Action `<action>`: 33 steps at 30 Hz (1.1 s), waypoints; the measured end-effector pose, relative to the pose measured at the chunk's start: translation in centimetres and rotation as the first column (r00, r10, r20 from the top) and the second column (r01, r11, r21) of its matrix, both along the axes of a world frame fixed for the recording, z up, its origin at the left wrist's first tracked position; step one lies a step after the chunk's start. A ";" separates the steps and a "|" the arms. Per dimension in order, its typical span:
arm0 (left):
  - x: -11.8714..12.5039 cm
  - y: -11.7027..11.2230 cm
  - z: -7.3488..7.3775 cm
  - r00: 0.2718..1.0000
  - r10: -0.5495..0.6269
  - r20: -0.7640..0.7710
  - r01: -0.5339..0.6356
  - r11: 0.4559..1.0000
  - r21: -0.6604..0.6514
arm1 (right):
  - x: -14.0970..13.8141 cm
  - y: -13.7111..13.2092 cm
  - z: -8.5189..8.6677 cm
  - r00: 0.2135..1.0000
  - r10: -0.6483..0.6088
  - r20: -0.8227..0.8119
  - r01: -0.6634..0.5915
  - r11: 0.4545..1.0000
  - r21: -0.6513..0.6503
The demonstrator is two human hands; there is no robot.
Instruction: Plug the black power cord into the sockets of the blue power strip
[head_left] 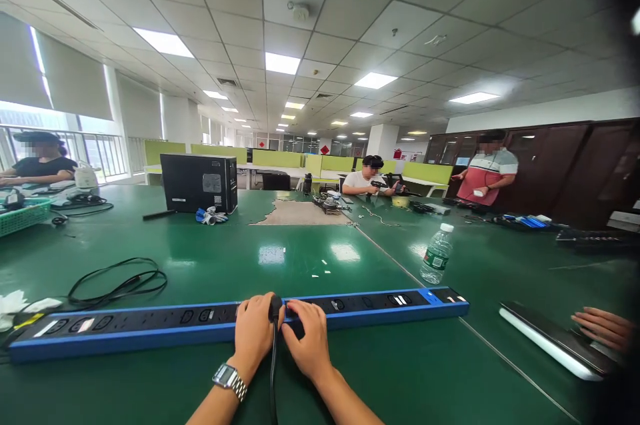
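Note:
A long blue-edged power strip [150,330] with black socket faces lies across the green table in front of me. Between my hands, a black power plug [275,306] stands at the strip, and its cable hangs towards me. My left hand [255,326], with a metal watch on its wrist, is closed at the plug's left side, over the strip. My right hand [311,338] is wrapped over the strip just right of the plug, thumb near it. The plug's lower end is partly hidden, so how deep it sits in a socket cannot be seen.
A water bottle [437,255] stands behind the strip's right part. A coiled black cable [120,282] lies behind its left part. Further back is a computer tower [197,182]. Another person's hand [605,326] rests by a black-and-white device [553,342] at right.

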State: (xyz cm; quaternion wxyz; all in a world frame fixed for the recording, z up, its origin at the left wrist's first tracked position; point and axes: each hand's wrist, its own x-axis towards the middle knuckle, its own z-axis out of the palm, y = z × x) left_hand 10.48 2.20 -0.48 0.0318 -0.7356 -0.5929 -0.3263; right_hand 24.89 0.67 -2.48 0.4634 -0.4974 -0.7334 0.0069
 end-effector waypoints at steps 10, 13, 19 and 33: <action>-0.9 0.7 -1.0 0.998 -0.061 0.019 0.062 0.996 -0.059 | -2.4 1.8 0.9 0.997 0.040 -0.066 -0.036 0.998 0.060; -1.6 0.7 -0.6 0.997 -0.073 -0.038 0.070 0.995 -0.064 | -1.9 2.2 0.8 0.993 -0.045 -0.113 0.043 0.999 -0.018; -3.8 0.7 -1.2 0.991 -0.033 -0.127 0.034 0.999 0.010 | -0.9 2.1 0.8 0.996 -0.067 -0.056 0.063 0.995 -0.073; -3.3 0.4 -1.6 0.989 -0.023 -0.145 0.037 0.995 0.095 | -3.0 3.0 0.1 0.980 -0.017 0.196 -0.005 0.993 0.114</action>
